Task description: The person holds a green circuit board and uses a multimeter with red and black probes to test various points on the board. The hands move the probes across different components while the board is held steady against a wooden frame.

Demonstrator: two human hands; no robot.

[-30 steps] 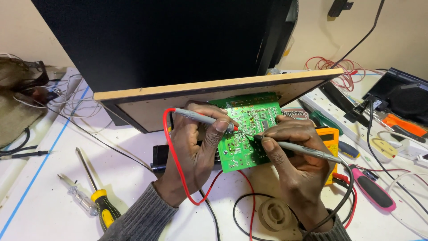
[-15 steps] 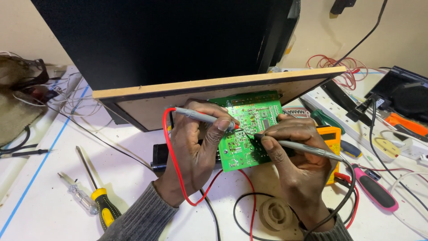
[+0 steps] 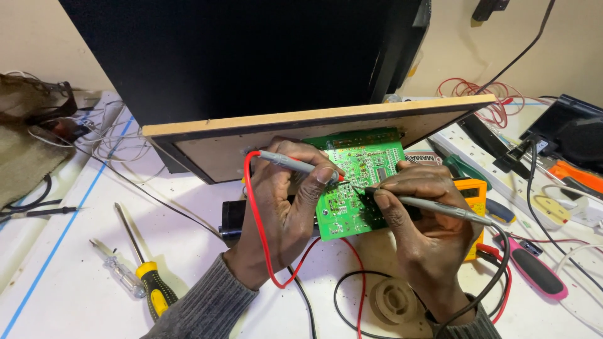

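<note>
Right, your left hand is curled shut around the red-lead probe and also props the green circuit board from its left edge; the probe tip sits on the board's solder side. Your right hand pinches the black-lead probe pen-style, fingers closed, tip touching the board just beside the red one.

The board stands tilted under the overhanging wooden panel, in front of the yellow multimeter, above the white bench.

Handling, as I judge it: the board is light, stiff and thin, and fragile at the solder joints and small parts. Hold it by the bare edges only, never across the component field. It'll pivot easily under probe pressure, so keep that left-side brace.

The probes are slim, smooth plastic barrels with sharp metal tips, likely to skate on glossy solder mask. The leads are soft, springy and drag a bit.

A yellow-handled screwdriver and a clear-handled screwdriver lie well apart to the left.
</note>
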